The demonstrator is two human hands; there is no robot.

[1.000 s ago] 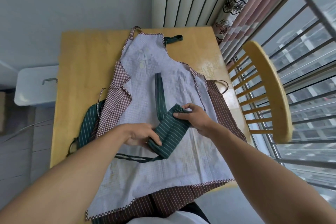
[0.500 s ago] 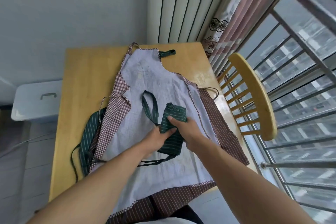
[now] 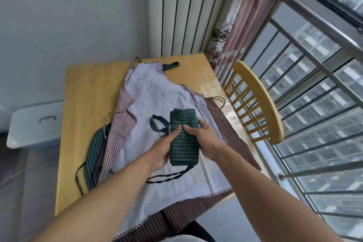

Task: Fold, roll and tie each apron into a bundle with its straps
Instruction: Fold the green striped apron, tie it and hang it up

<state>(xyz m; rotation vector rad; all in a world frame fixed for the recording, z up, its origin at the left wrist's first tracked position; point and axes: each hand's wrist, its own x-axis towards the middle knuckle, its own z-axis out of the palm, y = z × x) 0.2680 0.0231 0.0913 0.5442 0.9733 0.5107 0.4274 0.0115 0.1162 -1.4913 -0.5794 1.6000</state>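
bundle on apron, apron on table

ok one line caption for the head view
Both hands grip a rolled green striped apron atop a flat lilac apron.

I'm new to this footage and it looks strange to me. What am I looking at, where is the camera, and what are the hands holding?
No machine here: a person wears a wide-angle camera on the head, looking down at their own bare arms, so the picture bends at the edges. The left hand and right hand both grip a green striped apron roll; its thin straps trail loose, not yet tied. Under it, spread on the wooden table, lies a pale checked apron, with a brown striped apron and another green striped apron peeking out beneath. A wooden chair stands by the window.
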